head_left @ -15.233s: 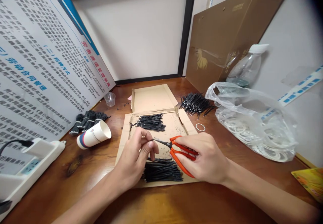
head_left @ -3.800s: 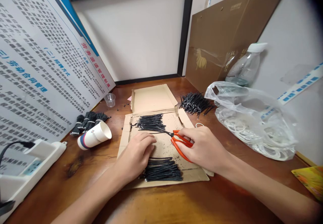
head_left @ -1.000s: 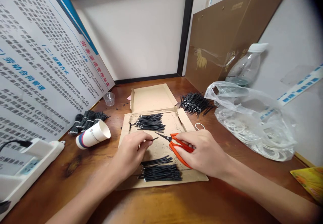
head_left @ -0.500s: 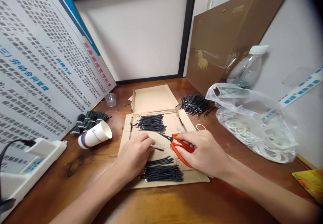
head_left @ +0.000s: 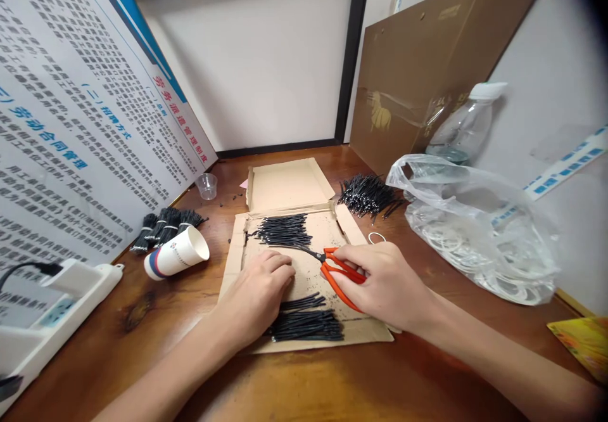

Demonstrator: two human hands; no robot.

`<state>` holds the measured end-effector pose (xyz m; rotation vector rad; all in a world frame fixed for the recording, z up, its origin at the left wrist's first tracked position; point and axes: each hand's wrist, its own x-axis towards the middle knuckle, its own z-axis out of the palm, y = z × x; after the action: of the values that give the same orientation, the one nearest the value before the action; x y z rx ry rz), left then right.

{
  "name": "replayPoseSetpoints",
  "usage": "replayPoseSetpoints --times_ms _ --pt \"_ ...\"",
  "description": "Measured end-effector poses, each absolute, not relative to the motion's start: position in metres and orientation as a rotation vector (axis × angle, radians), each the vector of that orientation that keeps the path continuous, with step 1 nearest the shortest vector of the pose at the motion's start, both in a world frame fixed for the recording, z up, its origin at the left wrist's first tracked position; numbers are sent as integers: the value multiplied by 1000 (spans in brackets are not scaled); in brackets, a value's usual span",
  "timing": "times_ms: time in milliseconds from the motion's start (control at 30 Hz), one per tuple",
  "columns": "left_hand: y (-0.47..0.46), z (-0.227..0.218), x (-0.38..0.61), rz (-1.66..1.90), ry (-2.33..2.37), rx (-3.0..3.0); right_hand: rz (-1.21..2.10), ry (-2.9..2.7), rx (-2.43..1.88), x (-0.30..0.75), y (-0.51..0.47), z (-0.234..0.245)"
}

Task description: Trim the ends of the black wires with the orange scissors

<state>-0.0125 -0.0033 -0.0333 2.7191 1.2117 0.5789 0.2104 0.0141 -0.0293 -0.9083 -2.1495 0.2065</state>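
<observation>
My right hand is wrapped round the handles of a pair of orange-handled scissors. Their dark blades point left, along the near edge of a row of thin black cords. On the cardboard, my left hand rests with its fingers bent and together; whatever they pinch is hidden. Closer to me, beside that hand, lies a second row of black cords, with a few loose ones just above it. Small dark specks dot the cardboard between the rows.
A heap of black cords lies back right, near a plastic bag of white rings and a clear bottle. Left are a tipped paper cup, tied bundles, a small clear cup and a power strip.
The short dark cord that stuck out from my left fingertips no longer shows. Those fingers have curled in slightly. My right hand and the scissors have barely moved.
</observation>
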Motion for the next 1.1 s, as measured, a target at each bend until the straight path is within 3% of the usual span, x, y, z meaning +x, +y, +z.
replayPoseSetpoints --times_ms 433,1100 --pt "-27 -13 4 302 1237 2393 208 -2167 -913 210 14 -29" --pt "-14 -11 -6 1032 1298 2269 245 -2118 -871 209 10 -25"
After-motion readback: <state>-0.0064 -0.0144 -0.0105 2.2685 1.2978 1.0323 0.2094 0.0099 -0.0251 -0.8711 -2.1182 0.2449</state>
